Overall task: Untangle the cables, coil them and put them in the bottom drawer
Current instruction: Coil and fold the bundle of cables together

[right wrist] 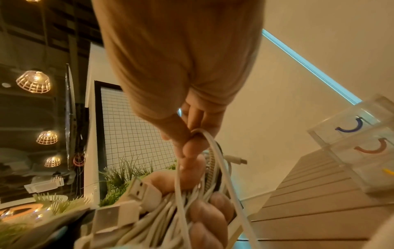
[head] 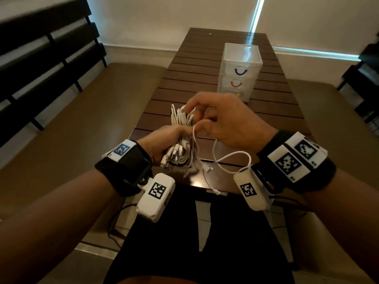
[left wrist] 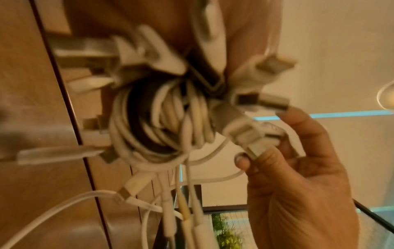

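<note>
My left hand (head: 170, 138) grips a thick bundle of white cables (head: 182, 119) just above the near end of the dark slatted table (head: 205, 64). Several USB plugs stick out of the bundle (left wrist: 162, 118) below the left palm (left wrist: 251, 33). My right hand (head: 203, 124) reaches in from the right and pinches one cable (right wrist: 213, 148) between thumb and fingers (right wrist: 192, 134). A loose cable (head: 235, 154) loops down over the table edge. The clear three-drawer unit (head: 240, 72) stands further back on the table, all drawers closed. Its bottom drawer (head: 235, 95) has a yellow handle.
A dark slatted bench (head: 41, 58) runs along the left and dark furniture (head: 365, 78) stands at the right. My lap in black clothing (head: 184, 242) sits under the near table edge. Green plants (right wrist: 119, 176) show beside the table.
</note>
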Motion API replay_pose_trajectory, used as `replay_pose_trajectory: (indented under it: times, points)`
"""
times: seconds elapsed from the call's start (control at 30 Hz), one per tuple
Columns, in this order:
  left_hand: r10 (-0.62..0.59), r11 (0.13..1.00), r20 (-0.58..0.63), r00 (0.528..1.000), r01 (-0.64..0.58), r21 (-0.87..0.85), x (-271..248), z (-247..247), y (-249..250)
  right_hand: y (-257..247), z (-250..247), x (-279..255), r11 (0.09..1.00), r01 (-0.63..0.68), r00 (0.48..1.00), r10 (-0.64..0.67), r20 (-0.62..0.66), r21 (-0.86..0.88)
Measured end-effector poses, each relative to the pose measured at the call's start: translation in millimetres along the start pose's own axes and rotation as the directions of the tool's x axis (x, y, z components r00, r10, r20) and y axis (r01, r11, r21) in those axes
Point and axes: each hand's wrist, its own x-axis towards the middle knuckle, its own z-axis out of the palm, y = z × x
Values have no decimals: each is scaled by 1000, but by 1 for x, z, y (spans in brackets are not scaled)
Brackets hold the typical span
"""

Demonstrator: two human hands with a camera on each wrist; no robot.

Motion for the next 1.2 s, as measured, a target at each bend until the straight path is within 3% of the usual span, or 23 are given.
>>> replay_pose_trajectory:
  times: [0.17,0.4,0.63,0.7,0.8,0.87,0.93,0.97,1.07,1.13,1.2]
  points:
    - [49,992,131,990,-33,-121,0,-2,1,8,-1,9,997,3,990,-14,-141,-73]
    - [96,954,256,962,-15,-299,12,0,-15,4,-6,9,998,-69,998,69,-11,-9]
    - [150,970,338,929,-73,-230,14,3,-17,11,-3,12,994,-106,993,106,61,4]
    - [119,987,321,940,-76,-144,14,5,-14,11,-4,12,992,-116,990,112,85,44]
    - [108,994,168,980,-100,-53,10,7,-8,9,-12,11,981,-171,976,157,149,90]
    - [56,998,75,996,-55,-6,7,6,-5,8,-22,12,977,-199,961,211,182,-78]
    - [29,1000,48,998,-28,-12,5,4,-4,12,-34,10,931,-189,959,243,146,-311]
    - [33,999,40,999,-32,-20,5,2,-5,14,-39,8,923,-186,963,240,126,-337]
    - [113,993,52,992,-113,-19,3,7,-6,18,-34,5,977,-167,982,177,70,-131]
    - [168,985,75,983,-165,-55,2,15,-7,18,-18,6,990,-126,989,130,-64,69]
    - [195,976,70,978,-187,-110,3,21,-6,23,-2,8,973,-88,960,141,-244,214]
